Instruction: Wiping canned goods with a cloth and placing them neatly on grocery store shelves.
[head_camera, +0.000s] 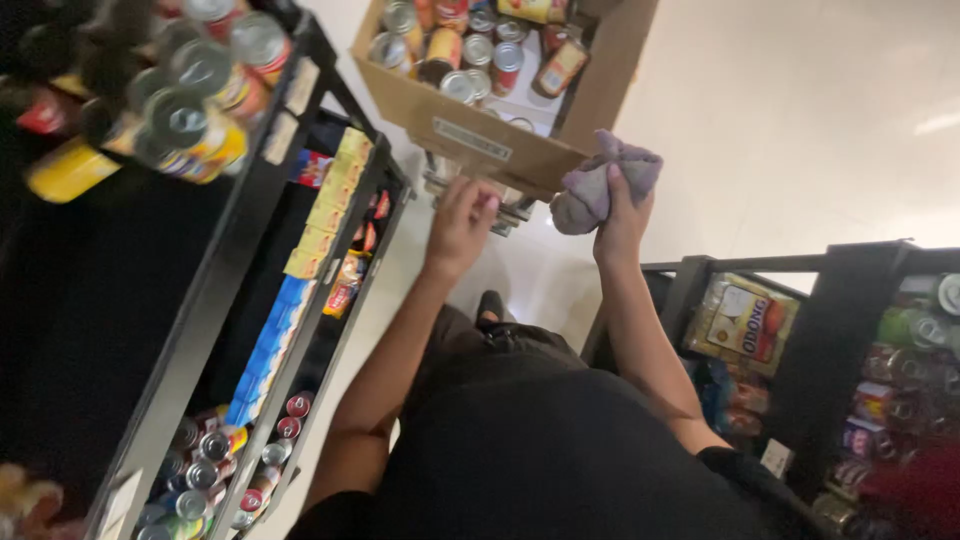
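The right hand (622, 215) closes its fingers on a bunched grey cloth (603, 183), long axis slanting up-right; the left hand (462, 222), fingers curled, touches the cardboard box (440, 118).

Both arms extended forward, elbows slightly bent, forearms bare. Left hand (462, 222) reaches out knuckles up, fingers curled downward, partly closed. Right hand (622, 215) raised a bit higher, wrist straight, fingers clenched tight in a grip.
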